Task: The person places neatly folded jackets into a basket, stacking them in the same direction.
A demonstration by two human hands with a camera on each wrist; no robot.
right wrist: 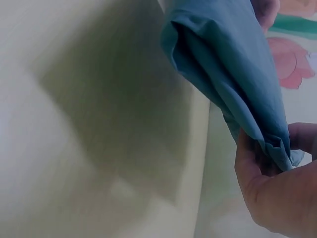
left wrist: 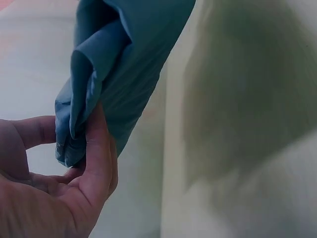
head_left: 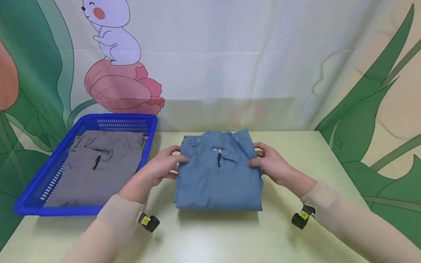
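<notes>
A blue jacket [head_left: 223, 182], folded into a rough square with its collar and black zip pull facing up, is held between both hands. My left hand [head_left: 166, 163] pinches its left edge, thumb on top and fingers beneath. On the opposite edge my right hand [head_left: 271, 163] grips in the same way. Both wrist views show the folded layers of the blue jacket [left wrist: 124, 64] raised clear of the table, with a shadow below. In the right wrist view, fingers [right wrist: 247, 158] curl under the cloth's edge.
A blue plastic basket [head_left: 152, 135] stands at the left of the pale table [head_left: 217, 237]. Inside it lies a folded grey garment [head_left: 105, 182] with a black zip pull. Behind the table hangs a printed curtain [head_left: 210, 65] with a cartoon animal and plants.
</notes>
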